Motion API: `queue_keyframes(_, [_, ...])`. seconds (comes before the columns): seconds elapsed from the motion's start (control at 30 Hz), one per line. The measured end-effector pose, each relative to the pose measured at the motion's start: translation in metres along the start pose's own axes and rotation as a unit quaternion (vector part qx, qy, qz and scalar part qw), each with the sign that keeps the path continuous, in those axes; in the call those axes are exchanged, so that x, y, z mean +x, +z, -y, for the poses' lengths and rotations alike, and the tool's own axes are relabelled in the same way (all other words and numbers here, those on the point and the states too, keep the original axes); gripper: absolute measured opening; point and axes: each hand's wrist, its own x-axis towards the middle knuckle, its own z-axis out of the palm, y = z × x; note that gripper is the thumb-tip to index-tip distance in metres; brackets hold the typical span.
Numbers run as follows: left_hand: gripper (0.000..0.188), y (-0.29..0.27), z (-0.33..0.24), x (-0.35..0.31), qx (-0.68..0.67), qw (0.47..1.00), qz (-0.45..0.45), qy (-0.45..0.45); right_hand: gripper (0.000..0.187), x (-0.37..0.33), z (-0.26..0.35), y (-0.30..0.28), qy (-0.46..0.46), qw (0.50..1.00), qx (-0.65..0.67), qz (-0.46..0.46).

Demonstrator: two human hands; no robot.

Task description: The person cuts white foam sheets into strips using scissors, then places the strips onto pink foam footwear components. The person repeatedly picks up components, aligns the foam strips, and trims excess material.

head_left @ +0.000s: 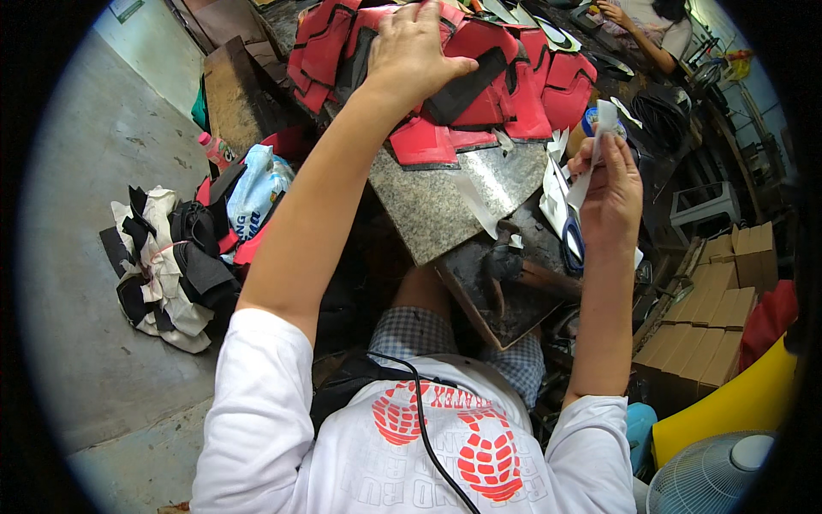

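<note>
My left hand (411,56) rests on a pile of red pieces with black edging (425,143) at the far side of the work surface. Its thumb stretches out to the right, and its fingers reach over the top of the pile. Raised at the right, my right hand (612,188) pinches a thin white strip (606,118) that stands up past the fingertips and hangs below them. Another pale strip (476,206) lies on the speckled stone slab (411,201) between my arms. Some red pieces overlap the slab's far edge.
A hammer (503,257) lies by the slab's near right corner, beside blue-handled scissors (573,242). Fabric scraps (167,265) are heaped on the floor at left. Brown boxes (702,325) and a fan (711,480) stand at right. Another person (655,38) sits at far right.
</note>
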Motion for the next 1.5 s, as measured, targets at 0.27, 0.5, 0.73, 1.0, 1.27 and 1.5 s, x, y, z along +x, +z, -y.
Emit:
queue_keyframes(0.27, [0.044, 0.030, 0.023, 0.035, -0.066, 0.982, -0.052, -0.169, 0.015, -0.033, -0.006, 0.004, 0.061, 0.996, -0.061, 0.022])
queue_keyframes(0.5, [0.023, 0.029, 0.035, 0.045, -0.141, 0.953, -0.259, -0.074, 0.015, -0.043, 0.000, 0.000, 0.047, 0.998, -0.047, 0.000])
queue_keyframes(0.73, [0.020, 0.025, 0.031, 0.040, -0.200, 0.916, -0.346, -0.042, 0.015, -0.041, 0.006, 0.001, 0.032, 0.999, -0.032, 0.025])
queue_keyframes(1.0, [0.017, 0.016, 0.036, 0.005, -0.513, 0.818, -0.221, -0.136, 0.016, -0.027, 0.022, 0.000, -0.020, 0.996, -0.027, 0.080])
queue_keyframes(1.27, [0.030, -0.004, 0.025, -0.025, -0.646, 0.757, -0.040, -0.084, 0.023, 0.067, 0.006, 0.034, -0.109, 0.931, -0.281, 0.207])
queue_keyframes(1.5, [0.031, -0.017, 0.027, -0.032, -0.665, 0.739, 0.077, -0.072, 0.022, 0.128, 0.010, 0.047, -0.017, 0.841, -0.406, 0.357])
